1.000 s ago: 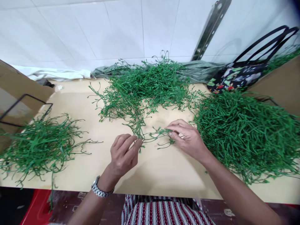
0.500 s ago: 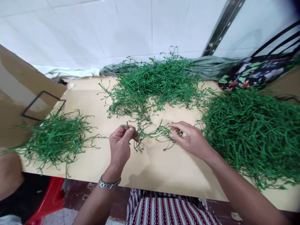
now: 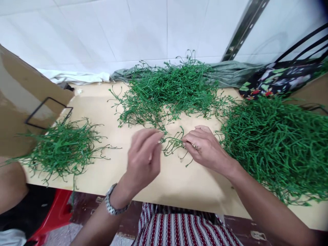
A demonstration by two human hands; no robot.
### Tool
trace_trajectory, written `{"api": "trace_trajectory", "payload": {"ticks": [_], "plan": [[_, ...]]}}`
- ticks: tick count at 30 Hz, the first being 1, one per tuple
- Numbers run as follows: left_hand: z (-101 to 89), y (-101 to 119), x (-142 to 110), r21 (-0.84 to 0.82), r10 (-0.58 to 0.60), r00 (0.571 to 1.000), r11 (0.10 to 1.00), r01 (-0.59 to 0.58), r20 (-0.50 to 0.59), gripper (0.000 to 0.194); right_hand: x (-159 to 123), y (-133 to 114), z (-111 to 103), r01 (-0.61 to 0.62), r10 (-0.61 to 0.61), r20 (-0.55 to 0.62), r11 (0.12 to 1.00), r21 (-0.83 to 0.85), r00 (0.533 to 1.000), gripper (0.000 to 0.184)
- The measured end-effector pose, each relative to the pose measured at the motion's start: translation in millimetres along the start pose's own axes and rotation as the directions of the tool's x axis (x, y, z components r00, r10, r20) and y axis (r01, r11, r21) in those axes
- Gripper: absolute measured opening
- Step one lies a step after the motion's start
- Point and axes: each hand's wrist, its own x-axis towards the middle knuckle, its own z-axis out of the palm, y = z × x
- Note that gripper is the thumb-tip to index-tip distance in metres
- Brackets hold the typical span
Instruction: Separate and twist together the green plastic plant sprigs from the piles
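Note:
Thin green branching stems that look artificial lie over the tabletop between my hands. My right hand is closed, thumb and forefinger pinching these stems at their right end. At their left end is my left hand, slightly blurred and turned with its back upward. Its fingers are drawn together at the tips, where green stem parts show; its thumb is mostly hidden. Just beyond both hands spreads a tangled heap of similar stems.
A larger green pile covers the right of the table; a smaller pile lies left. Cardboard with a black wire frame stands at left. Another person's limb shows near a red stool. Cloth lines the wall.
My left hand has moved right and turned over, from holding a stem upright to reaching the stems' left end. My right fingers have closed more tightly on the stems.

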Motion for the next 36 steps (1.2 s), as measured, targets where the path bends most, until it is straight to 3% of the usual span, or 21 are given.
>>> {"api": "trace_trajectory", "payload": {"ticks": [1,3,5,7,9,11,14,17,25,28,36], "plan": [[4.2,4,5,0.016,0.036,0.987,0.999,-0.039,0.156,0.021,2,-2,-3,0.025,-0.025,0.023,0.999,-0.028,0.999,0.015],[13.9,4,13,0.059,-0.016,0.925,0.998,-0.007,0.379,0.015,7,-3,-7,0.077,-0.072,0.063,0.994,-0.08,0.995,0.017],[21.7,-1,18,0.044,-0.155,0.859,0.987,0.154,0.489,0.018,9,-4,-9,0.1,-0.097,0.025,0.985,-0.14,0.995,0.017],[26.3,-8,18,-0.059,-0.307,0.795,0.917,0.393,0.523,0.017,9,-6,-8,0.089,-0.108,-0.089,0.977,-0.196,0.99,0.018],[28.9,-11,15,-0.212,-0.421,0.714,0.76,0.614,0.56,0.014,7,-9,-4,0.083,-0.13,-0.225,0.975,-0.207,0.966,0.021],[31.1,-13,12,-0.347,-0.473,0.637,0.563,0.75,0.609,0.012,3,-11,5,0.138,-0.185,-0.285,0.974,-0.178,0.941,0.02],[34.8,-12,9,-0.467,-0.506,0.562,0.314,0.827,0.654,0.012,-3,-12,20,0.22,-0.248,-0.262,0.967,-0.131,0.933,0.017],[37.1,-13,10,-0.509,-0.539,0.509,0.163,0.845,0.672,0.014,-7,-9,31,0.236,-0.256,-0.25,0.966,-0.107,0.934,0.017],[35.7,-13,15,-0.515,-0.501,0.447,0.005,0.857,0.741,0.012,-7,-4,36,0.298,-0.334,-0.237,0.938,-0.175,0.912,0.02],[35.6,-13,17,-0.527,-0.515,0.436,-0.037,0.849,0.738,0.01,-6,-5,39,0.27,-0.311,-0.252,0.945,-0.185,0.916,0.019],[43.0,-13,16,-0.577,-0.529,0.485,-0.01,0.817,0.696,0.011,-12,-4,52,0.116,-0.123,-0.195,0.992,-0.047,0.973,0.012]]}}
